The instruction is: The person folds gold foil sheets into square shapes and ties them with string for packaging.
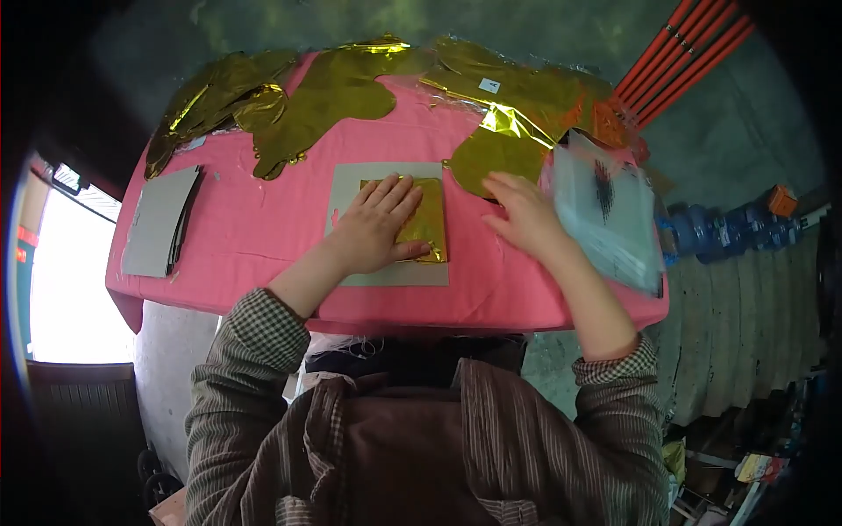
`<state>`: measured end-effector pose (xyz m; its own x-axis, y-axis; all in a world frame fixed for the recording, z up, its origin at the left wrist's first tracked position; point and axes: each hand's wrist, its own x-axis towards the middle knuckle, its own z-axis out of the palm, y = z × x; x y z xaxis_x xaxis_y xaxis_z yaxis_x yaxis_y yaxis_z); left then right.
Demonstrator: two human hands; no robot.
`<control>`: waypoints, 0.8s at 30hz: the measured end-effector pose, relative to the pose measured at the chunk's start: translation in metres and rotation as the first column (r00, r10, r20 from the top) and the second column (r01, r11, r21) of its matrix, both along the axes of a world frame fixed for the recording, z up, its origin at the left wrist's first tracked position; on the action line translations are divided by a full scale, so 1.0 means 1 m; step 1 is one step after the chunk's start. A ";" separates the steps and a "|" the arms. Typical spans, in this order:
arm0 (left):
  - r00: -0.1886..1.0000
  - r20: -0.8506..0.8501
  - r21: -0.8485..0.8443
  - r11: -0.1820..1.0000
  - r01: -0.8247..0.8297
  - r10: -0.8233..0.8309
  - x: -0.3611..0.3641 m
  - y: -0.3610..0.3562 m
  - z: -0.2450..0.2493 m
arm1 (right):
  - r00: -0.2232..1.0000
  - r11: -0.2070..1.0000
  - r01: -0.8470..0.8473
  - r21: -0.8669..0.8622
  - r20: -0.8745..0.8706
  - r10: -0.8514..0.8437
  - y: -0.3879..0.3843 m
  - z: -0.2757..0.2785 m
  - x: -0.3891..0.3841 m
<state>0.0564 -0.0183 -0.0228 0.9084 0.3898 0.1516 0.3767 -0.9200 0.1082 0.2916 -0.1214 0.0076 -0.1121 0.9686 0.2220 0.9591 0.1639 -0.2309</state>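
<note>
Head | left hand (373, 230): fingers flat on gold foil (431, 221) | right hand (524, 215): fingers spread, empty

A pink tabletop (254, 219) carries a stack of grey cards (158, 223) at its left edge, crumpled gold foil shapes (333, 88) along the far side and clear plastic bags (605, 210) at the right. Beyond it lie orange rods (684, 53) and blue bottles (728, 232).

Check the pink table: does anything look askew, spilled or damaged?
Nothing spilled. The bag stack sits skewed at the right edge of the table, seemingly overhanging it. The gold sheets along the far side lie crumpled and overlapping. The left hand presses folded foil off-centre on a grey card.
</note>
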 end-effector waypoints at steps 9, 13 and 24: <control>1.000 0.014 0.009 1.000 0.006 -0.006 0.000 0.001 -0.003 | 0.967 0.960 0.149 -0.236 0.240 -0.091 0.023 -0.001 0.008; 1.000 0.028 0.053 0.999 -0.003 0.001 -0.001 0.002 -0.006 | 0.889 0.995 0.096 -0.032 0.453 -0.071 0.027 -0.012 0.007; 0.998 0.058 0.013 1.000 0.017 -0.018 -0.001 0.001 -0.003 | 0.935 0.986 0.052 0.161 0.338 -0.105 0.035 -0.005 0.002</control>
<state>0.0553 -0.0177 -0.0255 0.9044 0.3720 0.2092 0.3542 -0.9277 0.1181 0.2937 -0.0866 0.0028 -0.1323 0.9368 0.3240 0.9863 0.0920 0.1369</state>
